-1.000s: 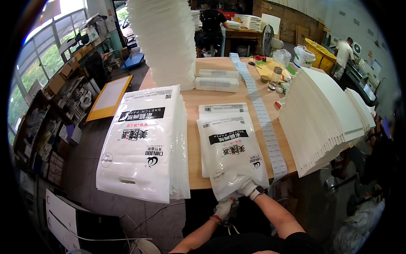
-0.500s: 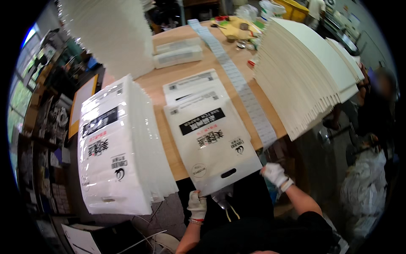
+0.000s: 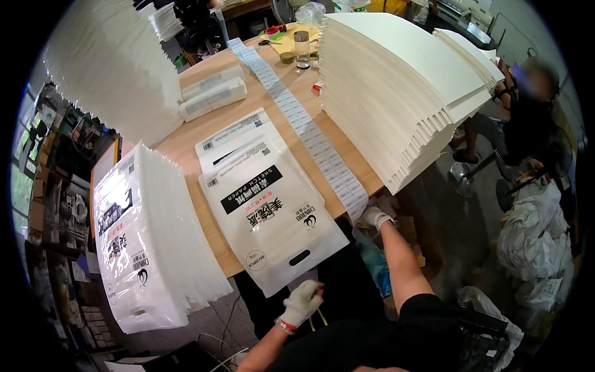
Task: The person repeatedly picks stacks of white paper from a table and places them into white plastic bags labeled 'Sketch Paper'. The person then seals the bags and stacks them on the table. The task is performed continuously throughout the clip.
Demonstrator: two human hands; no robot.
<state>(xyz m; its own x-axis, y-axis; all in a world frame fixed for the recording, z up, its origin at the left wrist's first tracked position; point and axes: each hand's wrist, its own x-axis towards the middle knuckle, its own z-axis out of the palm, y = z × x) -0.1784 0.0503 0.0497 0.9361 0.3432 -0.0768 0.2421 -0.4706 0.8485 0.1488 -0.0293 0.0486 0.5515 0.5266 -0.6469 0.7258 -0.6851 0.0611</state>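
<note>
Strip [image 3: 307, 125], mid-frame: right hand [image 3: 376, 217] at its lower end, grip unclear! | left hand [image 3: 303, 302] below bag [image 3: 273, 211], fingers loose | looks like label-taking; next wants clean pinch

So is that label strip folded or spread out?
Spread out: the label strip stretches across the table to the right hand.

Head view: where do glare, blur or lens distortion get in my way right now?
In the head view, glare whitens parts of the left bag stack; in the head view, the fisheye bends edges toward a black rim, and the face of the seated person is blurred; also in the head view, print on the front bag looks sharp.
</note>
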